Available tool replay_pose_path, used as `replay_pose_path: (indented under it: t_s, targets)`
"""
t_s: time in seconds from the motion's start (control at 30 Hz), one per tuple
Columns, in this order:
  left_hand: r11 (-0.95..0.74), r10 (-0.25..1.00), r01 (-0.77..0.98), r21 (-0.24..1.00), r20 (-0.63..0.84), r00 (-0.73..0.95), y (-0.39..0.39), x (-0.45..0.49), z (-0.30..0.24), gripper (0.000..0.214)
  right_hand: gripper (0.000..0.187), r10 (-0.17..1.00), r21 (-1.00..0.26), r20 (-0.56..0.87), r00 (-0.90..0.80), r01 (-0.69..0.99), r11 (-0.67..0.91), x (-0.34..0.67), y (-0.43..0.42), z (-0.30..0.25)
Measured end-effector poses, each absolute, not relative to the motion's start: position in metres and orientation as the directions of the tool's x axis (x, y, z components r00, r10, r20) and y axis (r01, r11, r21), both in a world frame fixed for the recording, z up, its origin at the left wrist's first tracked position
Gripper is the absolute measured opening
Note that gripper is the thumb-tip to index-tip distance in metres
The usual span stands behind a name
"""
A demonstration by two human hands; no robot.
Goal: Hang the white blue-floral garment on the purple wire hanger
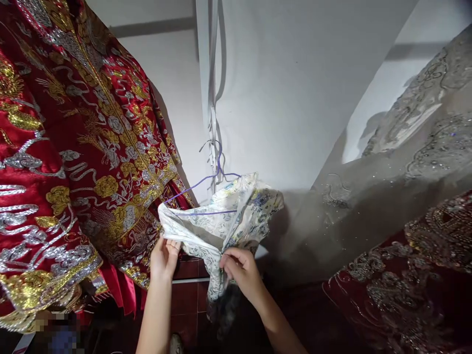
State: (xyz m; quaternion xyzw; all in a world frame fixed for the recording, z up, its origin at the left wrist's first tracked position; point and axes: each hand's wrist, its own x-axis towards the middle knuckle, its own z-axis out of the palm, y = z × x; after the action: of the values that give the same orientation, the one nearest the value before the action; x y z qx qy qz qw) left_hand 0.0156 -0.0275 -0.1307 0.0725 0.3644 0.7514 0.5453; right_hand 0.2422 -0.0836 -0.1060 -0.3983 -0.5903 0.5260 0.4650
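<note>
A white floral-print garment [191, 235] with blue and yellow patches hangs by its shoulders from a purple wire hanger [198, 183]. Its V-shaped neckline lies open, with the hanger's lower bar crossing it; whether it is a dress or a top I cannot tell. At the garment's left side, my left hand [164, 258] grips the edge, some fingers tucked behind the cloth. My right hand [238, 268] pinches the front opening at the bottom of the V. Any small fastener between those fingertips is hidden.
Red gowns with gold and silver embroidery [110, 147] hang close on the left. A pale beaded sheer gown [416, 128] and a dark red beaded gown [405, 290] are on the right. Behind the hanger, white cords [213, 123] run down a pale wall [280, 88]. Reddish tiles [184, 300] lie below.
</note>
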Motion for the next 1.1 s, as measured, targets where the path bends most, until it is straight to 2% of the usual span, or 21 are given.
replay_pose_path:
  t_s: [0.13,0.2,0.3,0.37,0.4,0.43,0.53,0.63,0.67,0.7,0.77,0.93,1.0,1.07,1.1]
  targets:
    - [-0.11,0.897,-0.628,0.77,-0.195,-0.397,-0.044,0.04,-0.155,0.004,0.029,0.979,-0.994,0.109,-0.171,-0.052,0.101,0.263,-0.086,-0.12]
    - [-0.091,0.918,-0.576,0.812,-0.155,-0.364,-0.049,0.047,-0.156,0.012,0.028,0.979,-0.996,0.09,-0.184,-0.034,0.086,0.272,-0.086,-0.121]
    - [-0.052,0.974,-0.294,0.954,-0.017,-0.228,-0.055,0.058,-0.148,0.021,0.025,0.97,-0.997,0.07,-0.231,0.012,0.075,0.281,-0.088,-0.118]
    - [-0.092,0.99,-0.085,0.992,0.082,-0.118,-0.06,0.068,-0.14,0.02,0.024,0.959,-0.996,0.04,-0.28,0.06,0.06,0.285,-0.09,-0.117]
    - [-0.123,0.989,-0.048,0.991,0.119,-0.09,-0.063,0.073,-0.134,0.021,0.024,0.95,-0.994,0.016,-0.311,0.094,0.047,0.286,-0.091,-0.118]
    - [-0.151,0.986,-0.08,0.985,0.144,-0.089,-0.066,0.079,-0.129,0.024,0.026,0.939,-0.99,-0.018,-0.344,0.138,0.032,0.288,-0.091,-0.12]
    - [-0.181,0.983,-0.336,0.924,0.158,-0.093,-0.075,0.097,-0.11,0.027,0.029,0.928,-0.96,-0.088,-0.361,0.279,0.017,0.292,-0.089,-0.127]
    - [-0.126,0.988,-0.471,0.873,0.154,0.022,-0.084,0.114,-0.094,0.027,0.018,0.965,-0.953,0.034,-0.258,0.283,0.109,0.294,-0.088,-0.128]
    - [-0.104,0.984,-0.455,0.884,0.159,0.083,-0.087,0.119,-0.091,0.027,0.023,0.964,-0.959,0.09,-0.249,0.241,0.151,0.295,-0.089,-0.126]
    - [-0.097,0.976,-0.421,0.902,0.17,0.14,-0.089,0.123,-0.087,0.028,0.038,0.955,-0.965,0.128,-0.267,0.188,0.182,0.295,-0.09,-0.123]
    - [-0.137,0.954,-0.324,0.936,0.213,0.21,-0.091,0.13,-0.083,0.028,0.056,0.924,-0.983,0.138,-0.356,0.066,0.172,0.293,-0.093,-0.115]
    - [-0.398,0.909,-0.052,0.916,0.402,0.112,-0.076,0.123,-0.073,0.021,0.057,0.859,-0.972,0.101,-0.503,-0.232,-0.022,0.276,-0.094,-0.101]
    - [-0.444,0.893,-0.005,0.896,0.443,0.072,-0.069,0.112,-0.073,0.018,0.05,0.875,-0.98,0.078,-0.478,-0.196,-0.02,0.265,-0.087,-0.1]
    - [-0.446,0.894,-0.001,0.895,0.445,0.059,-0.064,0.099,-0.077,0.017,0.029,0.932,-0.996,0.082,-0.353,-0.064,0.063,0.255,-0.077,-0.097]
    - [-0.422,0.903,-0.003,0.907,0.42,0.091,-0.064,0.092,-0.08,0.023,0.016,0.957,-0.993,0.116,-0.266,0.003,0.122,0.251,-0.071,-0.095]
